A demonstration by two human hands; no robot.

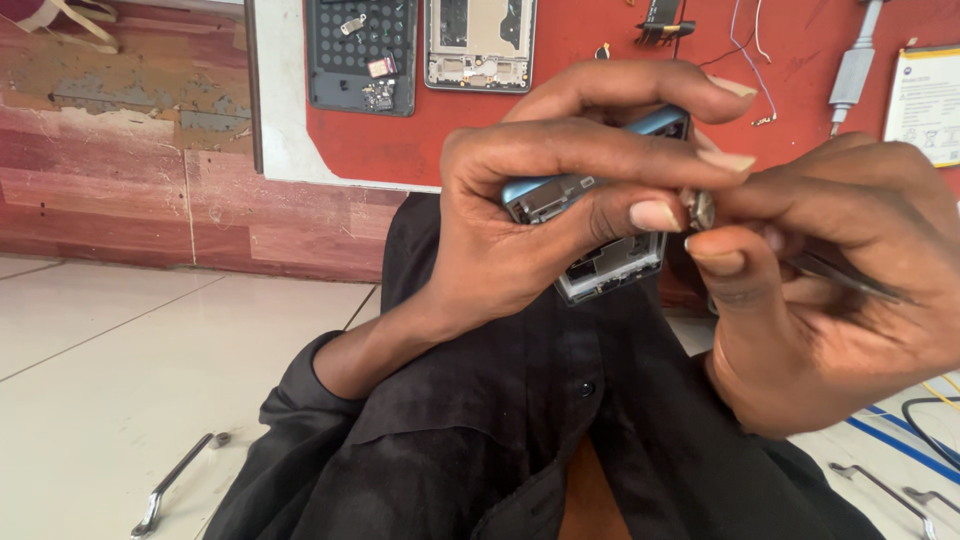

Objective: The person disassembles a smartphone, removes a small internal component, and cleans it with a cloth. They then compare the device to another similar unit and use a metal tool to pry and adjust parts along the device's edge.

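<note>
My left hand (530,210) grips an opened phone frame (600,235) with a light blue edge, held up close, its bare inner parts facing me. My right hand (830,270) is pressed against the frame's right side. Its thumb and forefinger pinch a small metal part (703,208), and dark tweezers (850,277) run back through the same hand. Both black sleeves (480,400) fill the bottom of the view.
A red work mat (600,90) lies beyond, with a dark phone back cover (362,55), a second open phone frame (480,45), thin wires (750,60), a white cable plug (852,70) and a white battery (925,95). Metal handles (175,480) lie on the white surface.
</note>
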